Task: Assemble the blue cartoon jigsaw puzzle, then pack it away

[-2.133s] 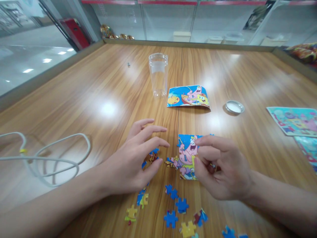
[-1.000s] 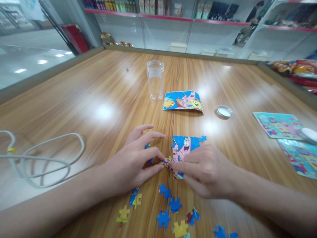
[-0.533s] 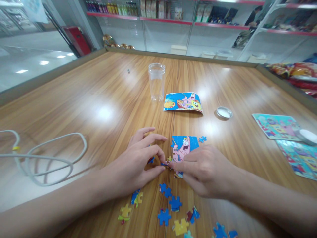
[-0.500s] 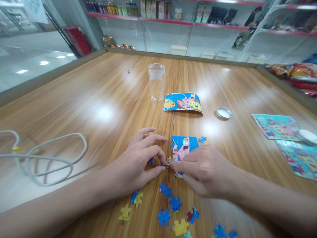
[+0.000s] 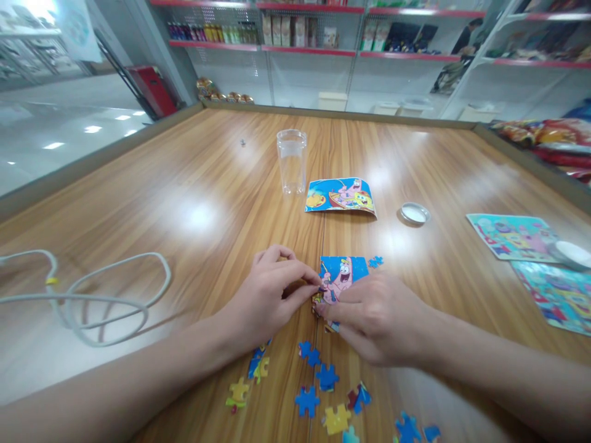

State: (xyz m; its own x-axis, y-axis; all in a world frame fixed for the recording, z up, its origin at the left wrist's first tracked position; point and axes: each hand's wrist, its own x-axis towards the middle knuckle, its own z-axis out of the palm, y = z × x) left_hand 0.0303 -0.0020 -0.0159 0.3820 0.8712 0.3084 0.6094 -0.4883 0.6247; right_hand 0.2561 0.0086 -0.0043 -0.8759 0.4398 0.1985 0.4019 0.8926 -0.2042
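Note:
A partly joined jigsaw puzzle (image 5: 342, 274) lies on the table, its picture a pink starfish character on blue. My left hand (image 5: 281, 292) has thumb and index finger pinched at its left edge, on a small dark puzzle piece (image 5: 322, 288) mostly covered by the fingertips. My right hand (image 5: 376, 317) lies over the lower right of the puzzle, fingers curled, with the index fingertip on the lower left edge beside a yellowish piece. Part of the puzzle is hidden beneath it. Loose blue pieces (image 5: 307, 401) and a yellow piece (image 5: 337, 419) lie nearer to me.
Beyond the puzzle are a curled picture card (image 5: 341, 197), a clear plastic cup (image 5: 292, 163) and a round metal lid (image 5: 414, 213). Two more pictures (image 5: 512, 237) lie at right, partly under another lid (image 5: 572, 253). A white cable (image 5: 106, 301) loops at left.
My left hand has moved slightly up and right, from the lower left edge of the puzzle to higher along it, its fingers closing together. My right hand stays nearly in place.

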